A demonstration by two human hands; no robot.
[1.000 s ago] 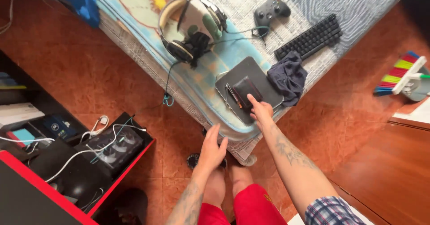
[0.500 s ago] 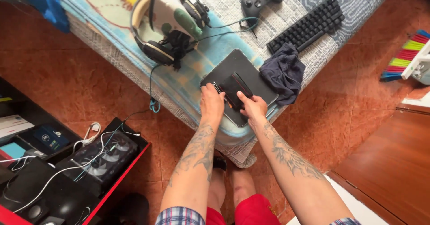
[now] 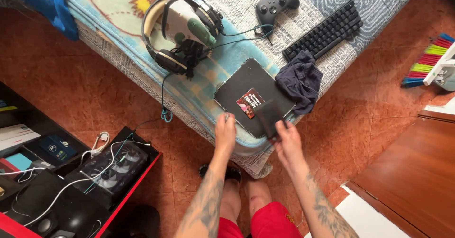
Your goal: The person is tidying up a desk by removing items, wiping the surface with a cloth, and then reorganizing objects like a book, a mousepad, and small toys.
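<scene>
Seen from above, both forearms stretched forward over the red shorts toward the near corner of the bed. Right hand closed around a dark wallet, thumb and fingers pinching its lower end, wallet lifted just over the near edge of the dark pad, blurred. Left hand at the pad's near-left edge, fingers curled in narrowly around something small and thin; cannot tell what. Wrists slightly bent, tattooed forearms nearly parallel, hands close but apart. On the pad, just left of the wallet, a small reddish card lying flat. Dark cloth bunched against the pad's right side. Further back on the bed: headset, black game controller, black keyboard. Tiled floor below, cables and dark devices at lower left.
</scene>
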